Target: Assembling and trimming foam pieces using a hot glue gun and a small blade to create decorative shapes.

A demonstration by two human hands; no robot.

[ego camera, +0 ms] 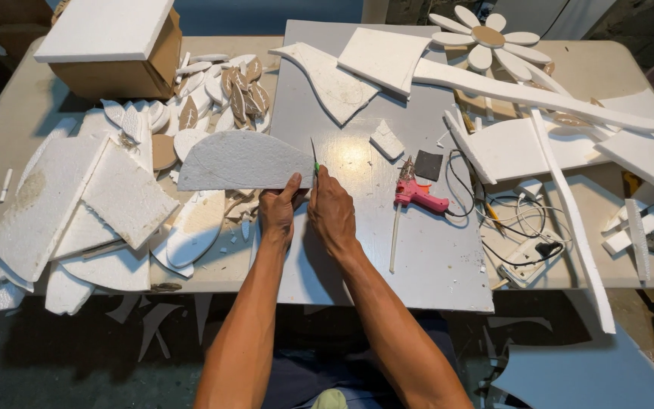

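My left hand (278,211) pinches the lower right corner of a white half-round foam piece (240,161), which lies flat side toward me on a grey board (387,250). My right hand (330,212) grips a slim cutter with a green handle (315,160). Its blade points away from me at the foam piece's right tip. The two hands sit side by side, almost touching.
Foam slabs (77,201) and petal cut-outs (213,83) pile up on the left, behind them a cardboard box (119,60). A pink glue gun (418,197) and cables (509,220) lie to the right. A foam daisy (487,38) and long strips (569,220) fill the right side.
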